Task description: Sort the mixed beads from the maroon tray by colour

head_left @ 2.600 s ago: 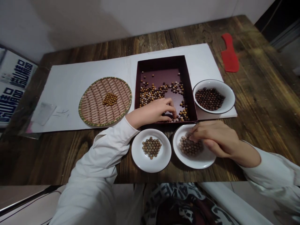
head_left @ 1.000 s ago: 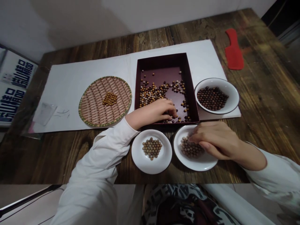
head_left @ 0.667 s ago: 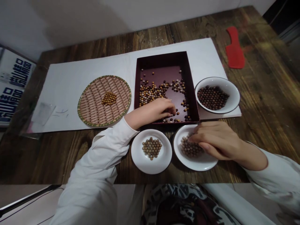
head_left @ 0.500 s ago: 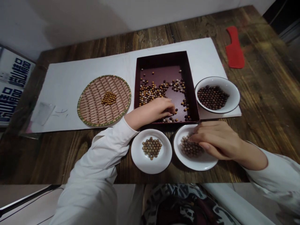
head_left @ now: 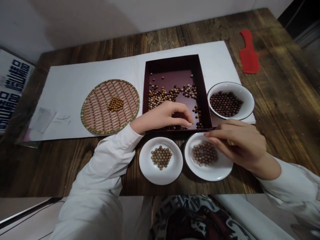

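Near first. Left grip (head_left: 170, 116): fingers and thumb pinched together, tips low over the loose mixed beads (head_left: 178, 127) along the near wall of the dark maroon box (head_left: 170, 60). Can't tell if a bead is held.

Right grip (head_left: 237, 143): fingers curled, tips over the rim of the right white plate (head_left: 220, 175), apart from its pale beads (head_left: 205, 153). Can't tell if it holds anything.

Left white plate (head_left: 150, 170) sits just beside that plate, with a speckled bead heap (head_left: 161, 157), no hand on it. Both plates are on the wooden desk (head_left: 282, 116), just off the box's near wall.

Farther: loose beads spread in a band across the box, open maroon floor behind them. White bowl (head_left: 246, 100) of dark beads (head_left: 226, 104) just right of the box. Woven tray (head_left: 110, 81) with golden beads (head_left: 115, 104) left of it. All three on a white paper sheet (head_left: 75, 90). Red plastic piece (head_left: 248, 55) far right on the desk.
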`<control>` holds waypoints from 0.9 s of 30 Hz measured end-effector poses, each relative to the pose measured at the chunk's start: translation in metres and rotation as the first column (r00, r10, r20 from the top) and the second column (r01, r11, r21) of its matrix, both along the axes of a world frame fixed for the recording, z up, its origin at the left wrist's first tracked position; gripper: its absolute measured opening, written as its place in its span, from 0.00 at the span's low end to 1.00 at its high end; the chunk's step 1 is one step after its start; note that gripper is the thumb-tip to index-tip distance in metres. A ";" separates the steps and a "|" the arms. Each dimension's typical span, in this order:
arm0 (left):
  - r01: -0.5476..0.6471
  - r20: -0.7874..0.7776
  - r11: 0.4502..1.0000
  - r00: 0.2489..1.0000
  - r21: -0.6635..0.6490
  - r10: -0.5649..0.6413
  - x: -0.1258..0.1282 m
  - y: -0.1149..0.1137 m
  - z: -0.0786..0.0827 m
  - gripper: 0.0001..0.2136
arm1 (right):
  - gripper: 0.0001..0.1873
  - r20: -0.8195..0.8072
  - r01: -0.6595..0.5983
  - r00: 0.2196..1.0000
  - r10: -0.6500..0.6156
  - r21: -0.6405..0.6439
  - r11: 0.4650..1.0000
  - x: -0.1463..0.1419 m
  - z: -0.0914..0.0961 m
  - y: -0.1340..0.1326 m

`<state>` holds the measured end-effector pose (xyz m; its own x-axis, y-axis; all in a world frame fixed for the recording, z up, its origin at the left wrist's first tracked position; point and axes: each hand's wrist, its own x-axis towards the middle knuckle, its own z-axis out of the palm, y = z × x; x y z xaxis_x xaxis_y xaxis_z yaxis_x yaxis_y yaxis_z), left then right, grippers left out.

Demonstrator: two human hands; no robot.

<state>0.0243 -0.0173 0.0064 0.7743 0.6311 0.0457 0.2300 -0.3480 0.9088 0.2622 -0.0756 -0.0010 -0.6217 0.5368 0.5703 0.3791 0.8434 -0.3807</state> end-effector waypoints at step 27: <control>0.064 -0.026 0.997 0.998 -0.053 -0.065 -0.001 -0.001 0.003 0.08 | 0.07 0.093 0.037 0.995 -0.043 0.067 0.997 -0.002 0.005 0.003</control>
<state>0.0236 -0.0184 0.0092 0.8140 0.5808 -0.0084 0.2343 -0.3150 0.9197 0.2598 -0.0724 0.0045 -0.6529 0.5265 0.5446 0.4449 0.8484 -0.2868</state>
